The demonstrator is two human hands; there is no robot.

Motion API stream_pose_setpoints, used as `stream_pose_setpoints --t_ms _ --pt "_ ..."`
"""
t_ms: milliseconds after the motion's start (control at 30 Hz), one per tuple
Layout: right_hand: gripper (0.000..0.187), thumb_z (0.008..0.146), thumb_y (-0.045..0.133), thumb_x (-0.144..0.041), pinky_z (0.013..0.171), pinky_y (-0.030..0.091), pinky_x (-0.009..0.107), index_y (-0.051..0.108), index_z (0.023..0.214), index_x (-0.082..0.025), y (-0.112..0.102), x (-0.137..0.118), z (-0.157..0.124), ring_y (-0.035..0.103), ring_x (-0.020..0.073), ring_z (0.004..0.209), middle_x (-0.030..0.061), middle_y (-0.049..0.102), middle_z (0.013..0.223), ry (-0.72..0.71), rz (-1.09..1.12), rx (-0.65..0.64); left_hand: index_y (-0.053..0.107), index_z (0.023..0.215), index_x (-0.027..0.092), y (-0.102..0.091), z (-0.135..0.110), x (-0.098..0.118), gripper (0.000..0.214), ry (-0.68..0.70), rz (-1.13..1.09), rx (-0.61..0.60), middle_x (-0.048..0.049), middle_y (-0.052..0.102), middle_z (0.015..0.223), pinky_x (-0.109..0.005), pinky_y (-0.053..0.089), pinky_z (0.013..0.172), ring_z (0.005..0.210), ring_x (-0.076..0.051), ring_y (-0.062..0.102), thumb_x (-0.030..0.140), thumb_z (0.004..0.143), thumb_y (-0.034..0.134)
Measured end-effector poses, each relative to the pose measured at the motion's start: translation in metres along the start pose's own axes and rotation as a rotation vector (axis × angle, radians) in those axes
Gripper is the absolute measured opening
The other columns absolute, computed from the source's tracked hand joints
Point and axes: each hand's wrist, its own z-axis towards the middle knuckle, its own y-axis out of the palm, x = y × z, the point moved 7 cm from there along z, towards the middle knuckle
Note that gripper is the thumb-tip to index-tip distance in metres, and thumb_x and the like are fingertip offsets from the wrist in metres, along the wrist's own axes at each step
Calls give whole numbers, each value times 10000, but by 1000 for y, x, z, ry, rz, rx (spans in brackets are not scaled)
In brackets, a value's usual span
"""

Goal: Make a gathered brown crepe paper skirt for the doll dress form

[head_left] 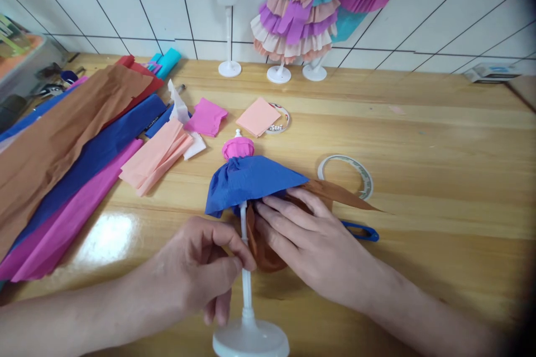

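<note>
A small white mannequin stand [248, 312] lies tipped toward me on the wooden table [439, 139], wearing a pink paper top [238, 148] and a blue crepe paper skirt [249, 178]. My left hand [201, 270] pinches the stand's thin pole just under the skirt. My right hand [305, 242] presses a piece of brown crepe paper [262, 251] against the pole beneath the blue skirt, fingers curled onto it. The brown paper trails out to the right [343, 194].
Long crepe paper sheets in brown [54, 139], blue, pink and peach lie at the left. A tape roll [347, 174], blue scissors handle [362, 231], pink and peach squares, and a dish of beads sit nearby. Dressed mannequins [297, 17] stand at the back wall.
</note>
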Motion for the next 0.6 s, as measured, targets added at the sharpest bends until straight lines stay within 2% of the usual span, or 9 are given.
stream_pose_setpoints --t_ms 67,167,367,533,600 --pt "341 924 367 -74 936 478 453 695 1017 -83 -8 1 -5 617 259 1053 130 714 1096 7 34 57 568 764 157 -1 -1 -1 161 -10 15 16 55 533 379 -122 366 353 326 -55 451 295 694 611" --pt "373 939 332 -87 865 522 410 699 1005 -80 -14 0 -12 627 259 1045 131 718 1085 12 46 77 568 791 163 -2 -2 -4 150 -5 38 28 56 537 390 -126 376 366 342 -60 465 291 719 600" --pt "374 945 326 -109 921 490 393 683 1056 -103 -1 -9 -8 600 250 1087 114 681 1169 -11 111 20 572 800 175 -2 -2 -6 104 -35 93 31 67 538 402 -133 393 380 350 -62 472 259 747 606" --pt "303 912 418 -106 936 463 418 716 859 -117 8 -11 -4 602 256 1045 122 709 1071 -48 101 -15 564 764 168 0 -5 4 197 -22 87 -6 57 528 396 -135 385 364 335 -58 452 333 714 659" --pt "297 913 417 -114 936 454 419 713 888 -109 10 -11 -3 588 264 1059 134 697 1091 -49 115 -36 559 765 166 1 -7 4 217 -17 80 -21 51 537 408 -136 392 370 348 -63 470 347 715 666"
